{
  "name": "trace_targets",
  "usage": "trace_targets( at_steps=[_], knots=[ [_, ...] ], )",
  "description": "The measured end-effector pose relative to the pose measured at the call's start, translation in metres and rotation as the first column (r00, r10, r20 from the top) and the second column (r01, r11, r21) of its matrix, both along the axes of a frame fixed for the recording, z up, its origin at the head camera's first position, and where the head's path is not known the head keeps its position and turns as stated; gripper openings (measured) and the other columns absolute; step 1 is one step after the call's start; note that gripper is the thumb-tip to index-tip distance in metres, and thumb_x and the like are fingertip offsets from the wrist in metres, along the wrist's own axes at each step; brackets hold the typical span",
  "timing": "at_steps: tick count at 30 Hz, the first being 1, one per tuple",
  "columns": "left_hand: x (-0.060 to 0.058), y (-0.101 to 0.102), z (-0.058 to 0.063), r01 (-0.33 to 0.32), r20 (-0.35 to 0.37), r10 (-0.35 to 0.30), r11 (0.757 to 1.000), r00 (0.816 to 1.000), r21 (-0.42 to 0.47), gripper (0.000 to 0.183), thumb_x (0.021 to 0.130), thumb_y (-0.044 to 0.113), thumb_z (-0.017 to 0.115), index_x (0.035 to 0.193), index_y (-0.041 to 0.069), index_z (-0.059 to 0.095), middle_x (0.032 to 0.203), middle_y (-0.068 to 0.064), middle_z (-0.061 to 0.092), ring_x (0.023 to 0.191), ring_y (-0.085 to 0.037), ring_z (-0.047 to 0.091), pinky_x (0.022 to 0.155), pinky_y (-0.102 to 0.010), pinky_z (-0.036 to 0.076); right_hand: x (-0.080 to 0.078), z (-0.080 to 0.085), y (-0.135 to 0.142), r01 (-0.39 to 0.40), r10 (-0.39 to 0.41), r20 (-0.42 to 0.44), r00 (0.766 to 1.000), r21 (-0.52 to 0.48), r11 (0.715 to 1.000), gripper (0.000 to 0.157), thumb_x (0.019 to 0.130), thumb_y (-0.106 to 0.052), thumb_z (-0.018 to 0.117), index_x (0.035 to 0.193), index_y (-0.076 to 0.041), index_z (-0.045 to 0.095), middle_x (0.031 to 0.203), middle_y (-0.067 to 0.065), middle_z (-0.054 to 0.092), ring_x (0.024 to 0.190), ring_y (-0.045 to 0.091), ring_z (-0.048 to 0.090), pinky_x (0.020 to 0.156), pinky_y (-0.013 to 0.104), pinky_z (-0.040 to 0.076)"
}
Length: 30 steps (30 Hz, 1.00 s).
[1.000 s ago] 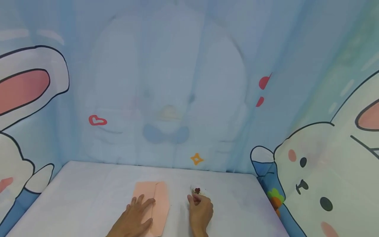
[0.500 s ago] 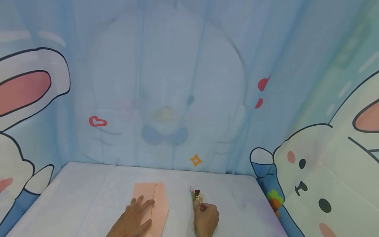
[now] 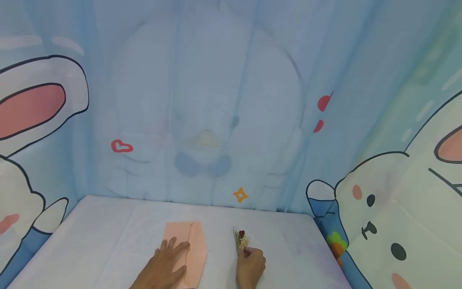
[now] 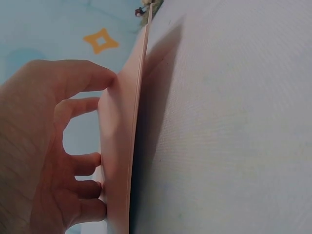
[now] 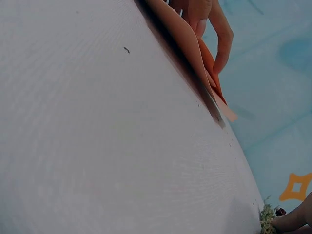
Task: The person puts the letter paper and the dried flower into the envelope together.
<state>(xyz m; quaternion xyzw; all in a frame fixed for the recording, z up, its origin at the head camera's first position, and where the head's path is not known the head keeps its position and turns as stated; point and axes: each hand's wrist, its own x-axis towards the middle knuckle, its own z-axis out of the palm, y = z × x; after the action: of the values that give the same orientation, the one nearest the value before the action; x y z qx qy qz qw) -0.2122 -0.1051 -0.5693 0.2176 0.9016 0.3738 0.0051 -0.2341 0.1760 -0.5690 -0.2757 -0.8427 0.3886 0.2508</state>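
Note:
A pink paper envelope (image 3: 196, 245) lies on the white table, its lengthwise flap edge visible. My left hand (image 3: 164, 263) rests on it with fingers spread, and in the left wrist view the fingertips (image 4: 109, 80) touch its top face. To the right is a small bunch of dried flowers (image 3: 242, 239) with a dark red bloom and pale sprigs. My right hand (image 3: 250, 267) pinches this bunch below the blooms between thumb and forefinger; the hand hides the stems. At the right wrist view's lower corner, the pale sprigs (image 5: 266, 218) show beside a finger.
A white cloth covers the table (image 3: 108, 241), with tiny dark crumbs (image 5: 126, 49) on it. Behind the table's far edge hangs a blue curtain (image 3: 205, 100) printed with cartoon rabbits.
My right hand has drawn back from the blooms toward the stems, so the flower heads now show more. The left hand has stayed in place on the envelope.

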Motion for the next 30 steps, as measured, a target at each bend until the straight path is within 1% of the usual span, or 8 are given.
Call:
trace_targets(
  at_steps=[2,5,11,13,15,20,24,30],
  knots=[
    [0.000,0.000,0.001,-0.004,-0.006,0.004,1.000,1.000,-0.006,0.062,0.107,0.050,0.059,0.159,0.018,0.053,0.165,-0.039,0.041,0.149,-0.077,0.029,0.115,-0.092,0.027,-0.001,0.000,-0.001,0.008,-0.008,-0.022,1.000,-0.001,1.000,0.008,0.086,0.005,0.083,0.093,0.009,0.082,0.073,0.019,0.076,0.066,0.028,0.069,0.069,0.048,0.053],
    [-0.001,0.000,0.002,-0.007,-0.022,0.006,1.000,1.000,-0.014,0.062,0.107,0.051,0.059,0.159,0.018,0.053,0.164,-0.039,0.042,0.149,-0.077,0.031,0.113,-0.092,0.028,-0.002,0.000,-0.001,0.014,-0.014,-0.030,0.999,-0.010,1.000,0.008,0.086,0.006,0.083,0.093,0.010,0.082,0.074,0.019,0.076,0.066,0.029,0.069,0.069,0.048,0.053],
    [0.001,0.000,0.005,-0.026,-0.029,0.025,0.999,0.999,-0.020,0.064,0.105,0.052,0.060,0.159,0.019,0.053,0.164,-0.039,0.042,0.149,-0.076,0.032,0.112,-0.092,0.030,-0.003,0.001,0.003,-0.017,0.016,-0.044,0.999,-0.023,1.000,0.010,0.087,0.006,0.081,0.095,0.012,0.081,0.078,0.022,0.077,0.068,0.028,0.073,0.067,0.046,0.058],
    [0.001,0.000,0.005,-0.025,-0.023,0.025,0.999,0.999,-0.019,0.064,0.106,0.052,0.059,0.160,0.018,0.053,0.165,-0.038,0.042,0.150,-0.075,0.032,0.112,-0.092,0.030,-0.003,0.001,0.003,-0.032,0.031,-0.043,0.999,-0.033,0.999,0.012,0.087,0.006,0.080,0.097,0.013,0.081,0.079,0.024,0.078,0.069,0.029,0.073,0.067,0.046,0.059],
    [0.000,0.000,0.004,-0.018,-0.001,0.018,1.000,1.000,-0.010,0.063,0.106,0.051,0.059,0.160,0.018,0.052,0.165,-0.038,0.041,0.150,-0.076,0.030,0.113,-0.092,0.029,-0.002,0.002,0.003,-0.041,0.039,-0.034,0.999,-0.050,0.998,0.012,0.088,0.005,0.080,0.098,0.013,0.080,0.080,0.023,0.077,0.069,0.029,0.073,0.066,0.046,0.058],
    [-0.001,-0.001,0.002,0.006,0.055,-0.007,1.000,0.998,0.013,0.060,0.109,0.048,0.057,0.159,0.015,0.052,0.165,-0.039,0.040,0.148,-0.080,0.027,0.112,-0.094,0.025,-0.002,0.003,-0.001,-0.036,0.036,-0.004,0.999,-0.097,0.995,0.013,0.091,0.004,0.080,0.099,0.014,0.080,0.079,0.022,0.077,0.070,0.028,0.073,0.065,0.045,0.058],
    [-0.002,-0.001,0.002,0.003,0.045,-0.003,1.000,0.999,0.010,0.060,0.109,0.048,0.057,0.159,0.016,0.053,0.165,-0.038,0.041,0.147,-0.081,0.028,0.111,-0.094,0.027,-0.002,0.007,-0.006,-0.032,0.030,-0.027,0.999,-0.099,0.995,0.012,0.091,0.004,0.080,0.099,0.014,0.081,0.080,0.023,0.078,0.071,0.029,0.074,0.066,0.049,0.060],
    [-0.002,0.000,0.003,-0.005,0.036,0.005,1.000,0.999,0.008,0.061,0.109,0.050,0.057,0.160,0.018,0.052,0.167,-0.038,0.040,0.148,-0.079,0.027,0.113,-0.094,0.026,-0.002,0.011,-0.014,-0.081,0.074,-0.076,0.994,-0.089,0.993,0.013,0.090,0.004,0.081,0.097,0.014,0.081,0.081,0.027,0.078,0.070,0.034,0.077,0.067,0.052,0.064]
  ],
)
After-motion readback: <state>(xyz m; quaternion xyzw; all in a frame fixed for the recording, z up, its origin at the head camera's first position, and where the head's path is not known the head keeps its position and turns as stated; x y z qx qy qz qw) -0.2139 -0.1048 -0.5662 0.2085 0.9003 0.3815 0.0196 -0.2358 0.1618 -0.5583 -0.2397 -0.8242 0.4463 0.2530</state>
